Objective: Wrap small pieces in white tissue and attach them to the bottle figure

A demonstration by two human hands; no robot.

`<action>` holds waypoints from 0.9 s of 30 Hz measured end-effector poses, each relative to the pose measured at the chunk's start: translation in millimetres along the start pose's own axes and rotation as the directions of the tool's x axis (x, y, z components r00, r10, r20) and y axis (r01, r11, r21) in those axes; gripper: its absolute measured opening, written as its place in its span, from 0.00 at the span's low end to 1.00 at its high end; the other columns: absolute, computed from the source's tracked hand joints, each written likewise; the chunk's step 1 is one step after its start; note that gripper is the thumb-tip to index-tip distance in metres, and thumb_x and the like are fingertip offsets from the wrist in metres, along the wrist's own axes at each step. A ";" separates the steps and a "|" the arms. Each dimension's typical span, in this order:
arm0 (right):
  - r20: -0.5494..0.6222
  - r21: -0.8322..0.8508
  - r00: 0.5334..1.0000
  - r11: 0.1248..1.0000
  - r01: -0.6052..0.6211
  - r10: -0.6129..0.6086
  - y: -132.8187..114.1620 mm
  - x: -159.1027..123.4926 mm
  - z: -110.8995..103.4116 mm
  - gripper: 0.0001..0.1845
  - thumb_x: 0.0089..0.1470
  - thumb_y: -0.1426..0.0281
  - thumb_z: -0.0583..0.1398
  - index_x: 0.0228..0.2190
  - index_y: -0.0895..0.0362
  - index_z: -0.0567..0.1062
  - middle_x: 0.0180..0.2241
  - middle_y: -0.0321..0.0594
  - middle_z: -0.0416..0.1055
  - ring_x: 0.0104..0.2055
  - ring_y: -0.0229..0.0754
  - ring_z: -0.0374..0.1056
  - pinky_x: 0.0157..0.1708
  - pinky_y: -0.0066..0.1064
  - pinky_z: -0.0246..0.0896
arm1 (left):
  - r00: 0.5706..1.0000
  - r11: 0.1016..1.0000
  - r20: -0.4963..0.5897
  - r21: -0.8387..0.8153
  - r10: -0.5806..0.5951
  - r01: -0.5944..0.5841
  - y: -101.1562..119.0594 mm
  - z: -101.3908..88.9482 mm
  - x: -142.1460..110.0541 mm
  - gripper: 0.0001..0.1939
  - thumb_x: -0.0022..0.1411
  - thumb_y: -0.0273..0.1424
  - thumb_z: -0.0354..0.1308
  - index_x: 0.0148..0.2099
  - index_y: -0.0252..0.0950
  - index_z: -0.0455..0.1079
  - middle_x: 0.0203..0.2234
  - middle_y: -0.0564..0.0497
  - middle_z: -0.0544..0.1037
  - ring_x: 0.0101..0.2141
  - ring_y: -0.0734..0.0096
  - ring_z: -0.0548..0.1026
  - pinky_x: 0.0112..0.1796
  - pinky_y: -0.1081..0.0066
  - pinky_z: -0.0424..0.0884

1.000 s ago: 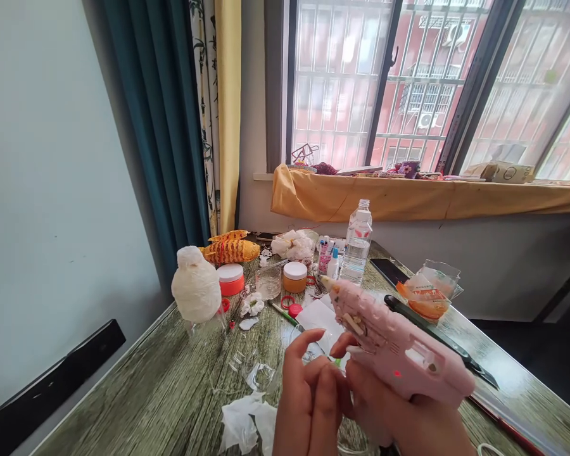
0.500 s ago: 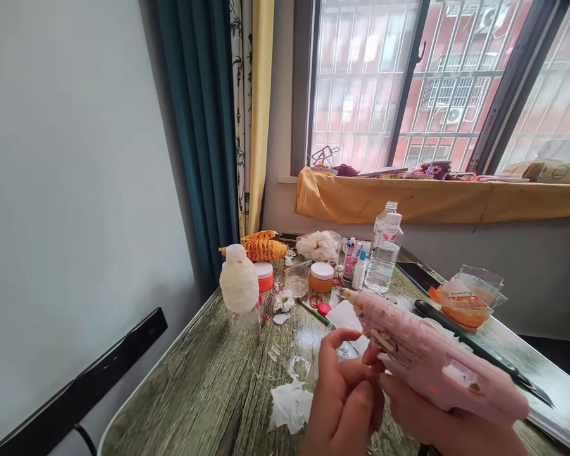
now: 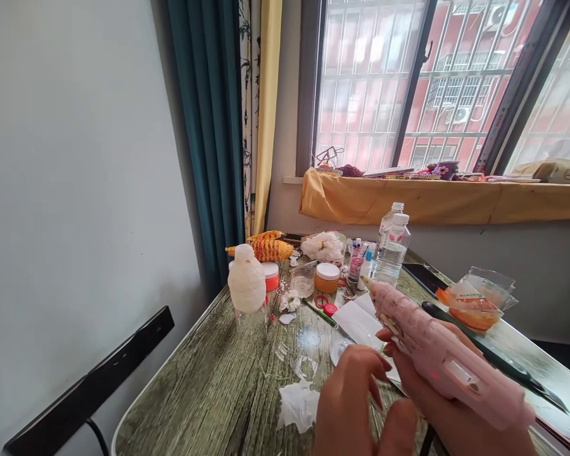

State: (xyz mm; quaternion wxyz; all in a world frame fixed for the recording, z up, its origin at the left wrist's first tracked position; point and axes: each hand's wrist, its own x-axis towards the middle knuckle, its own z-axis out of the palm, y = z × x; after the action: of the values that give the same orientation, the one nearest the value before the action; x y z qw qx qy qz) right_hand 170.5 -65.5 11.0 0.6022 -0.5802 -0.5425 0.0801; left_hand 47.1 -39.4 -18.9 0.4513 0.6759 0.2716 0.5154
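A pink hot glue gun (image 3: 449, 358) is gripped in my right hand (image 3: 430, 392), its nozzle pointing up and left over the table. Just left of its handle is my left hand (image 3: 354, 399), with bent fingers apart and nothing visible between them. White crumpled paper (image 3: 298, 406) lies on the wood-grain table beside that hand. Behind the nozzle are a folded white sheet (image 3: 358, 322) and a green brush (image 3: 320, 313). A cream-coloured, rounded figure (image 3: 247, 282) with a small head stands on a clear cup at the left.
Two water bottles (image 3: 393, 250), a jar with orange contents (image 3: 327, 278) and an orange fish-like object (image 3: 272, 249) stand toward the back. On the right lie a dark green long-handled tool (image 3: 496, 358), a phone (image 3: 422, 277) and clear plastic packaging (image 3: 477, 301).
My left hand has come away from the underside of the glue gun, moved lower and loosened its fingers. The glue gun's nozzle has shifted slightly right. The whole view has also shifted a little.
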 end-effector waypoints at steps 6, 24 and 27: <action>-0.069 -0.305 0.977 0.937 0.172 -0.202 9.6 6.1 -10.7 0.16 0.60 0.62 0.60 0.49 0.52 0.71 0.46 0.39 0.76 0.40 0.46 0.77 0.19 0.22 0.69 | 0.975 0.940 0.141 0.272 0.173 -0.206 -11.1 -2.5 4.6 0.10 0.62 0.37 0.56 0.32 0.38 0.72 0.51 0.38 0.72 0.34 0.60 0.75 0.37 0.62 0.72; -0.060 0.153 0.998 0.988 -0.019 0.029 7.9 0.9 -15.8 0.09 0.53 0.61 0.65 0.37 0.50 0.81 0.27 0.37 0.75 0.19 0.42 0.68 0.10 0.26 0.63 | 0.994 0.986 -0.107 0.164 0.004 0.013 10.7 -23.5 19.3 0.22 0.69 0.47 0.44 0.29 0.41 0.68 0.42 0.42 0.77 0.52 0.53 0.71 0.45 0.62 0.69; -0.080 0.172 0.997 0.985 -0.001 0.015 9.8 -1.0 -16.5 0.09 0.50 0.61 0.68 0.35 0.48 0.81 0.29 0.36 0.76 0.21 0.42 0.68 0.14 0.27 0.68 | 0.988 0.982 -0.151 0.187 0.031 -0.002 9.5 -21.5 18.7 0.22 0.68 0.48 0.44 0.30 0.41 0.69 0.45 0.42 0.77 0.51 0.54 0.72 0.47 0.60 0.68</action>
State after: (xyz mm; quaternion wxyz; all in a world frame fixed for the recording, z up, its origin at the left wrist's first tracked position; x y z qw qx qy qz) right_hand 187.6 -73.3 7.1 0.6713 -0.5309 -0.5064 0.1054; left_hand 31.9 -20.9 -0.6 0.3596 0.6759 0.3469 0.5418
